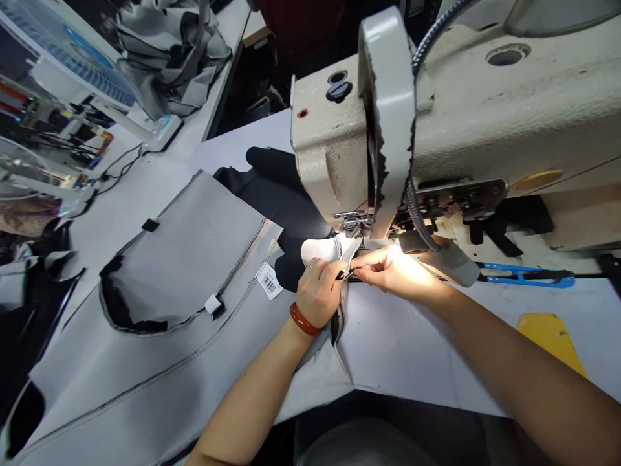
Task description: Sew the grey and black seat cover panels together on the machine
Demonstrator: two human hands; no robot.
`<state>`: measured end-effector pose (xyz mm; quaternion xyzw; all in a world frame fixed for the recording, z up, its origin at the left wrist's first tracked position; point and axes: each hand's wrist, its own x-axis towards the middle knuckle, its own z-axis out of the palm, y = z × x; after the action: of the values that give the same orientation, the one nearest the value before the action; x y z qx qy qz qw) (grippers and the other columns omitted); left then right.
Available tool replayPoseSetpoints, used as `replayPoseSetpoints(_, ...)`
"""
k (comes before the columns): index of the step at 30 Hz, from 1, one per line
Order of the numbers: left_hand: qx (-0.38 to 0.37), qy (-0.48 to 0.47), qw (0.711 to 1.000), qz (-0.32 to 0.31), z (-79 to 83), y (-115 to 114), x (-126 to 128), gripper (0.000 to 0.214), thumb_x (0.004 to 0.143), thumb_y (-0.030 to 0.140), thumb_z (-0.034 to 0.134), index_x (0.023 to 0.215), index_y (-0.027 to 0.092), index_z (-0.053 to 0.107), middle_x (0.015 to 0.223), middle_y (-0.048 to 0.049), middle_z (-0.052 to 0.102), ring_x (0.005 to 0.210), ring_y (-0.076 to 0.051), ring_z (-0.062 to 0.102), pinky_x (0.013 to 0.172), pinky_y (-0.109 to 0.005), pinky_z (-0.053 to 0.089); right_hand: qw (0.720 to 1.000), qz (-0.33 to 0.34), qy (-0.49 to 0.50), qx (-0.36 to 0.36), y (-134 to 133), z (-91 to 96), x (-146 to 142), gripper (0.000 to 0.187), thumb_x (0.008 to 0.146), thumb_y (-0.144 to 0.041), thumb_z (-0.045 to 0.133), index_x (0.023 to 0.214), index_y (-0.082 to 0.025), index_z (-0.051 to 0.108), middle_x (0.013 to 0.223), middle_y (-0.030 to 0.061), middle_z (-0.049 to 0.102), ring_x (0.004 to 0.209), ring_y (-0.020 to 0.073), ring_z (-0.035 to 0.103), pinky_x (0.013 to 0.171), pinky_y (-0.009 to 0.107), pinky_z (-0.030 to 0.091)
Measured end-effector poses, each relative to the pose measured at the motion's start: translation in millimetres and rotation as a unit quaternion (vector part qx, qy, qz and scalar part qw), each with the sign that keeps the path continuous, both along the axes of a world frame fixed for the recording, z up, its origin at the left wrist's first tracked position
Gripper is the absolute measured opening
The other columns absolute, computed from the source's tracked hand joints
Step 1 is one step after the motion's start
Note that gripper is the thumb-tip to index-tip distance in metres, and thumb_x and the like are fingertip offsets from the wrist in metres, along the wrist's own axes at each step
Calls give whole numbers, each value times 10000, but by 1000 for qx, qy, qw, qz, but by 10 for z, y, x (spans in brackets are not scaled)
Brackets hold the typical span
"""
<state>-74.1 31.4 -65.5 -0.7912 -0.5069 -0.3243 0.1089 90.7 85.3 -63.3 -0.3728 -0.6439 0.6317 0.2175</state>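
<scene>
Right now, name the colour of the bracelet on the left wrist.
The bracelet is reddish-brown; it shows best in the head view.

fabric (204,246) all over the table's (407,349) left side, fan (87,58) back behind it, machine (485,116) over on the right, snips (526,281) in front

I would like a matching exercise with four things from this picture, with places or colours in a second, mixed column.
Column one:
1. bracelet
2. barcode label
3. fan
4. sewing machine

Column two:
A. cream-coloured
B. lying against grey fabric
C. around the wrist of the left hand
D. upper left of the view

Pairs: 1-C, 2-B, 3-D, 4-A
</scene>
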Motion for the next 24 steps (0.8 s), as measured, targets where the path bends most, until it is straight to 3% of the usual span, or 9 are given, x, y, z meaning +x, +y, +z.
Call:
replayPoseSetpoints(6, 3, 7, 1000, 6, 13, -7, 17, 160, 829, 58, 474, 834, 175, 583, 639, -6, 514, 620, -132, 517, 605, -223, 433, 998, -28, -4, -57, -2, -29, -25, 149, 734, -308, 568, 680, -173, 599, 477, -52, 415, 430, 74, 350, 409, 209, 304)
replayPoseSetpoints(13, -34, -23, 999, 30, -6, 0, 12, 160, 809, 67, 492, 712, 182, 548, 643, 1, 508, 611, -120, 515, 592, -215, 425, 991, -62, -5, -114, -53, 158, -92, 136, 669, -302, 535, 613, -179, 520, 477, -62, 385, 420, 67, 327, 388, 199, 270)
replayPoseSetpoints(16, -47, -41, 998, 32, -23, 4, 5, 153, 802, 73, 508, 693, 179, 517, 642, 6, 507, 607, -117, 512, 587, -212, 424, 991, -72, 9, -113, -77, 184, -102, 188, 684, -344, 522, 596, -178, 511, 499, -52, 415, 410, 64, 341, 394, 206, 276)
replayPoseSetpoints(20, -30, -42, 998, 25, -30, 7, 11, 170, 813, 75, 500, 679, 179, 499, 647, 3, 503, 617, -118, 508, 583, -212, 416, 992, -69, -47, -93, -116, 180, -114, 258, 754, -354, 462, 556, -188, 468, 402, -67, 372, 343, 67, 337, 387, 209, 279)
replayPoseSetpoints(24, -1, -8, 1000, 21, -14, 8, 31, 243, 841, 72, 442, 629, 187, 474, 621, 5, 477, 592, -116, 473, 565, -216, 395, 992, -54, -72, -92, -120, 203, -113, 210, 778, -287, 425, 588, -197, 432, 392, -82, 363, 314, 68, 354, 368, 189, 273)
